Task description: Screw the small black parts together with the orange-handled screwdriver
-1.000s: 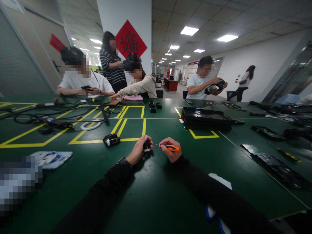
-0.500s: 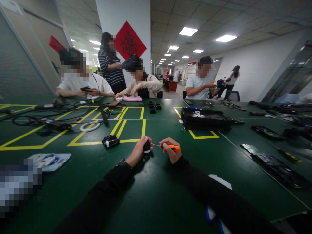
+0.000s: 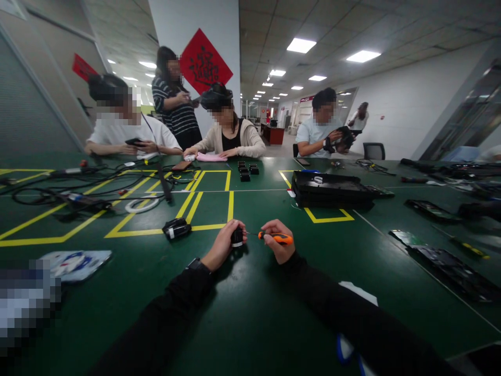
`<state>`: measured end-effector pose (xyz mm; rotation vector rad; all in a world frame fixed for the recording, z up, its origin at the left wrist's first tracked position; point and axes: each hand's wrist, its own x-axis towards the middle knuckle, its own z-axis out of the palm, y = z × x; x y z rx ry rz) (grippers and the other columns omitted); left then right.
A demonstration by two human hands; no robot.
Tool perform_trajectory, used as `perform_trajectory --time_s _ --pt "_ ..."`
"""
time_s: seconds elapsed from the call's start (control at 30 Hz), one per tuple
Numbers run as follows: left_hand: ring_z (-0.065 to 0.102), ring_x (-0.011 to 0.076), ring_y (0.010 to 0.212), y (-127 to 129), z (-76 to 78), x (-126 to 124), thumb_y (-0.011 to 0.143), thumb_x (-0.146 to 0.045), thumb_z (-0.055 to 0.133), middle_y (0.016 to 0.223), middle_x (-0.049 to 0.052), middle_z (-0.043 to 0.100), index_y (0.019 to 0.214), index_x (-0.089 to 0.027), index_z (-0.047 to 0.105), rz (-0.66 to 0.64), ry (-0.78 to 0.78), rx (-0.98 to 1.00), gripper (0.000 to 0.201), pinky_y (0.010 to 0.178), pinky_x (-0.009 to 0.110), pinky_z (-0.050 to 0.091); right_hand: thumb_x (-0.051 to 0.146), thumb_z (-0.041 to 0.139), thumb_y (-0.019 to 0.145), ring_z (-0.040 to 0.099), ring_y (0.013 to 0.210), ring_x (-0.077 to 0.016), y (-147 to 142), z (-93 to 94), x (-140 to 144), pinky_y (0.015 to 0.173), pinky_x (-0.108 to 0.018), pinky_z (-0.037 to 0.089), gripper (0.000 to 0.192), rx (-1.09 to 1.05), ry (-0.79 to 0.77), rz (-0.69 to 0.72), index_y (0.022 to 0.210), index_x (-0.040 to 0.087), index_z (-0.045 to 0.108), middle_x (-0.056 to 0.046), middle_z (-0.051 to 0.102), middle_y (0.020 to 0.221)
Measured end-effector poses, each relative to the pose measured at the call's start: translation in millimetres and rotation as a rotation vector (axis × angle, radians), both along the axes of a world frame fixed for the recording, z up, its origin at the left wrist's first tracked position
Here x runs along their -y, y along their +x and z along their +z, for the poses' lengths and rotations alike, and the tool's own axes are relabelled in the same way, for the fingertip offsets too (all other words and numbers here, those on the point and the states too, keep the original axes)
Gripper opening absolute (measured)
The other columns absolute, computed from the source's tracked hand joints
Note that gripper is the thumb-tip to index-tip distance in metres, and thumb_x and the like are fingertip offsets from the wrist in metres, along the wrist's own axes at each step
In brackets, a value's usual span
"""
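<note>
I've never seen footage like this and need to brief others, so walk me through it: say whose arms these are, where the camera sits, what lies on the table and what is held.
There is no machine here. The single view comes from a camera worn on a person's head, looking forward and down, so the two black-sleeved arms are that person's own. The left hand grips a small black part on the green table. The right hand holds an orange-handled screwdriver, its thin tip pointing at that part. Nearby lie another small black part, a black tray, tangled cables and yellow tape lines. Other people sit or stand at the far edge.
</note>
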<state>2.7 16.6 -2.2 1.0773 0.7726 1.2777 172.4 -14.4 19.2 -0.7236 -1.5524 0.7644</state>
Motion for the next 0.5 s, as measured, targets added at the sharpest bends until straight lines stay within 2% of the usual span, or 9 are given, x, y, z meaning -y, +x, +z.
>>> perform_trajectory --time_s 0.17,0.37,0.5 --pt "0.055 0.0098 0.055 0.2 1.3 2.2 0.074 -0.038 0.053 0.069 0.0 0.055 0.08 -0.016 0.051 0.009 0.007 -0.02 0.023 0.053 0.022 0.046 0.02 0.054 0.066 0.05 0.065 -0.0132 0.2 6.3 -2.7 0.061 -0.026 0.04 0.006 -0.007 0.052 0.016 0.071 0.016 0.056 -0.002 0.054 0.07" --pt "0.055 0.0095 0.055 0.2 1.1 4.3 0.071 -0.037 0.058 0.069 0.0 0.055 0.08 -0.017 0.05 0.033 0.007 -0.051 0.023 0.053 0.022 0.045 0.029 0.048 0.076 0.035 0.039 -0.0068 -1.0 1.4 -5.1 0.04 -0.02 0.028 0.015 -0.113 -0.147 0.002 0.072 0.016 0.054 0.005 0.043 0.046" --pt "0.055 0.0096 0.055 0.0 -2.0 1.7 0.07 -0.037 0.059 0.069 -0.001 0.055 0.081 -0.017 0.05 0.038 0.006 -0.064 0.025 0.052 0.021 0.045 0.026 0.054 0.069 0.039 0.04 -0.0071 -0.1 -0.5 -7.2 0.039 -0.019 0.03 0.011 -0.136 -0.157 0.079 0.075 0.017 0.053 0.004 0.048 0.05"
